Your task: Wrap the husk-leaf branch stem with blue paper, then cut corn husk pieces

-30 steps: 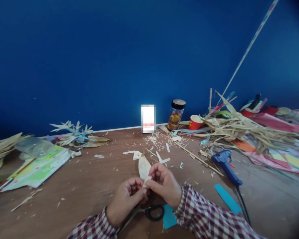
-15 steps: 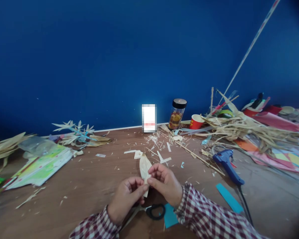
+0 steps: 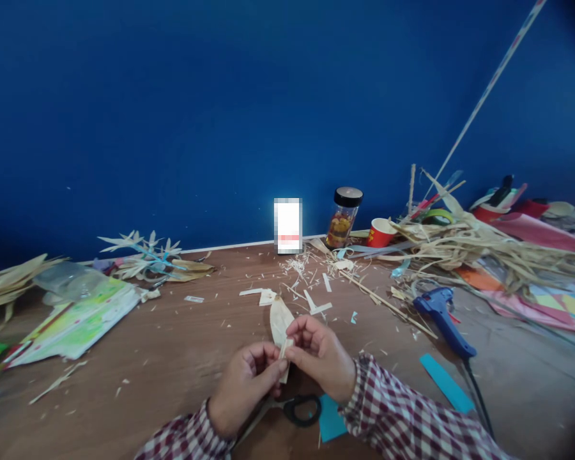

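Observation:
Between my hands is a pale, leaf-shaped piece of dried husk, its pointed tip facing away from me. My left hand pinches its lower end between thumb and fingers. From the other side, my right hand has thumb and fingertips closed on it a little higher. A narrow folded strip shows along the husk between the fingertips. Black-handled scissors lie just under my hands, partly covered by the left one. A blue paper piece rests beside their handle.
A blue glue gun with its cord and a blue strip lie to the right. Behind them are piled dried husks, a red paper cup and a black-lidded jar. Pale husk flowers lie back left; scraps litter the table.
Both hands stay closed on the husk piece, with only slight finger shifts around the narrow strip. The whole view has moved a little, so things at the right appear farther right.

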Demonstrator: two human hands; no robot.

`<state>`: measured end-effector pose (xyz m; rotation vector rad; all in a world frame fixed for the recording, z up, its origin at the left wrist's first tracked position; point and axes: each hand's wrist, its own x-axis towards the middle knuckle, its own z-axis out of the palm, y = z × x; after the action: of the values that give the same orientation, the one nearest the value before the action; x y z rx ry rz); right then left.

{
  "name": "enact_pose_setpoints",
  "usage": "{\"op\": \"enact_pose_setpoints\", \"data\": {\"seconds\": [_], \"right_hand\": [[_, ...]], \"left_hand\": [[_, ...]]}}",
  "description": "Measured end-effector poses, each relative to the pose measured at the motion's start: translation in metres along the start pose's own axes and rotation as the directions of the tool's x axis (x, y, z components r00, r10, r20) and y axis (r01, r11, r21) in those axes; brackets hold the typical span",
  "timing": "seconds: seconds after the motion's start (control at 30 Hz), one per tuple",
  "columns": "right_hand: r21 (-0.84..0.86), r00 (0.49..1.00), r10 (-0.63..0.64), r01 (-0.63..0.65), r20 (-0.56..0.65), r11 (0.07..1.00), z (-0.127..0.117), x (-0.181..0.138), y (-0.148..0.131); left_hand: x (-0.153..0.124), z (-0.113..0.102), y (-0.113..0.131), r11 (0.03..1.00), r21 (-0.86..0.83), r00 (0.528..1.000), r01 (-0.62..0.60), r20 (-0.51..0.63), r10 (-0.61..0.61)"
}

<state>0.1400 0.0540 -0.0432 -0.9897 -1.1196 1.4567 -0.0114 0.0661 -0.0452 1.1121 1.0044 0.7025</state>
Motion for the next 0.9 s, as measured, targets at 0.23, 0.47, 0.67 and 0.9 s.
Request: {"op": "enact_pose_setpoints", "data": {"seconds": [0.23, 0.47, 0.67, 0.9], "right_hand": [[-0.010, 1.000, 0.023, -0.023, -0.012, 1.000, -0.0024, -0.0005, -0.0008], [-0.001, 0.999, 0.040, -0.040, -0.019, 0.999, -0.0021, -0.0004, -0.0005], [-0.009, 0.999, 0.041, -0.042, -0.025, 0.999, -0.0026, 0.0006, -0.0010], [-0.026, 0.998, 0.050, -0.050, -0.030, 0.998, -0.0029, 0.0003, -0.0047]], "left_hand": [[-0.0001, -0.0010, 0.0010, 1.000, -0.007, 1.000, 0.024, -0.014, -0.024], [0.0003, -0.0020, 0.0005, 0.998, -0.040, 0.998, 0.053, -0.015, -0.054], [-0.0006, -0.0050, 0.0004, 0.994, -0.073, 0.997, 0.081, -0.005, -0.081], [-0.0017, -0.0061, 0.0017, 0.992, -0.074, 0.994, 0.106, 0.011, -0.105]]}}
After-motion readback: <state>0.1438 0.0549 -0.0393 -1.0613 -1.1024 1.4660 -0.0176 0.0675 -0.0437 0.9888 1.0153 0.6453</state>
